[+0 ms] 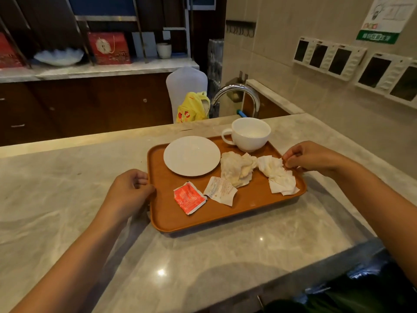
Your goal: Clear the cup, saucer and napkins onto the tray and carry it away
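Tray on worktop, long axis running left to right between both hands: left hand curled on its left rim, right hand pinching the right rim; cup, saucer, napkins aboard.

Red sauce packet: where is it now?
Head view: the torn red sauce packet lies on the orange tray, near-left, between the white saucer and the near rim.
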{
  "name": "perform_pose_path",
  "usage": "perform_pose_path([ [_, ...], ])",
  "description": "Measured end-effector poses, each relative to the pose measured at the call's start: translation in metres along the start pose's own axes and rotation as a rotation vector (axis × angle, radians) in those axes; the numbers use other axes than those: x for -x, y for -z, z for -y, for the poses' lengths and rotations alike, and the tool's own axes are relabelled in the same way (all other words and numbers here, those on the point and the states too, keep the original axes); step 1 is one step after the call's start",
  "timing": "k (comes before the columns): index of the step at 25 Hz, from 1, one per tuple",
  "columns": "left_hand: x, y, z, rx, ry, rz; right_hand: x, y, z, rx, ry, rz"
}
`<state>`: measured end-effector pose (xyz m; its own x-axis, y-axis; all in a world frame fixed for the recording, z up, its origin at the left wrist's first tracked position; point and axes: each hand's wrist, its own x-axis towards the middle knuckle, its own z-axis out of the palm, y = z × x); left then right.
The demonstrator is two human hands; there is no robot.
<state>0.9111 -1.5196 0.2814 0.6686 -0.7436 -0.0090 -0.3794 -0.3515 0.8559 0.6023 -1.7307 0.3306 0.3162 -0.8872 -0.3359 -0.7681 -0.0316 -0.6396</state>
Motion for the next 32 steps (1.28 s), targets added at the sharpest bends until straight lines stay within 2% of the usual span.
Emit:
perform_pose_path([
  [8,-0.018,-0.014,0.012,-0.073,-0.005,0.056,-0.032,-0.005,-0.007,0.025,-0.009,0.027],
  [15,-0.016,-0.014,0.019,-0.326,-0.164,0.079,-0.042,-0.009,-0.009,0.058,0.004,0.022],
  [22,-0.025,-0.014,0.015,-0.425,-0.121,0.083,-0.043,-0.009,-0.011,0.029,-0.025,0.022],
  [27,-0.024,-0.015,0.018,-0.384,-0.105,0.066,-0.039,-0.003,-0.010,-0.079,-0.105,0.057],
  [32,-0.030,-0.011,0.022,-0.317,-0.049,0.072,-0.033,-0.011,-0.014,-0.091,-0.092,-0.061],
])
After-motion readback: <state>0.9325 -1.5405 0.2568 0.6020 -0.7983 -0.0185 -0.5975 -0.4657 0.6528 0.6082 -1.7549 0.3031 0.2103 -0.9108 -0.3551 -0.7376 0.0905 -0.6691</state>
